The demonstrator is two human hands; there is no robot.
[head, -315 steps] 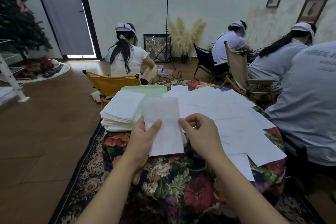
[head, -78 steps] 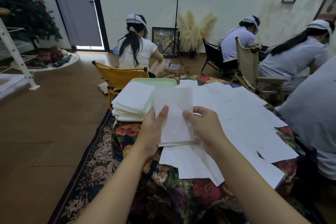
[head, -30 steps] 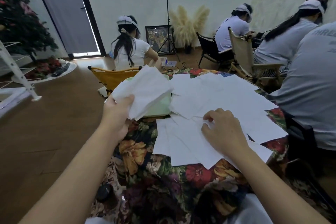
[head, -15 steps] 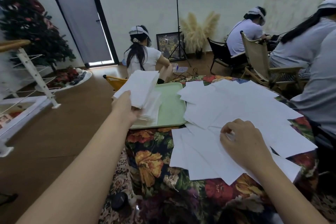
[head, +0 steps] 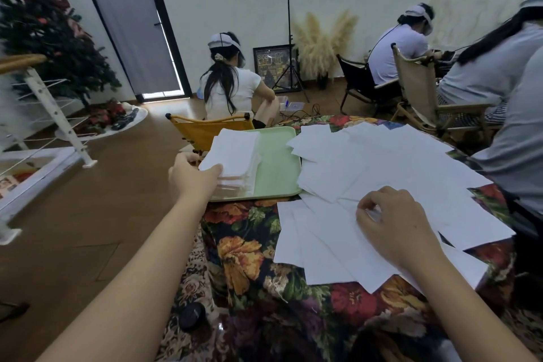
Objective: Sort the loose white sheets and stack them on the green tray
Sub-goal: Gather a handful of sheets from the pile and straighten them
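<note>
1. Firstly, the left hand (head: 192, 175) gripped the near edge of the stack of white sheets (head: 233, 156), thumb on top and fingers beneath.
2. That stack sat on the left part of the green tray (head: 279, 167), whose right part was bare.
3. The right hand (head: 390, 222) rested on the loose white sheets (head: 382, 164), its fingers curled and pinching at one sheet's edge.
4. These loose sheets lay overlapping, spread across the worktop (head: 252, 250), just beside the tray's right rim.
5. A floral cloth covered the worktop.
6. Beyond the tray stood a yellow chair (head: 205, 129), behind a seated person (head: 232, 88) facing away.
7. Other seated people were at the right.
</note>
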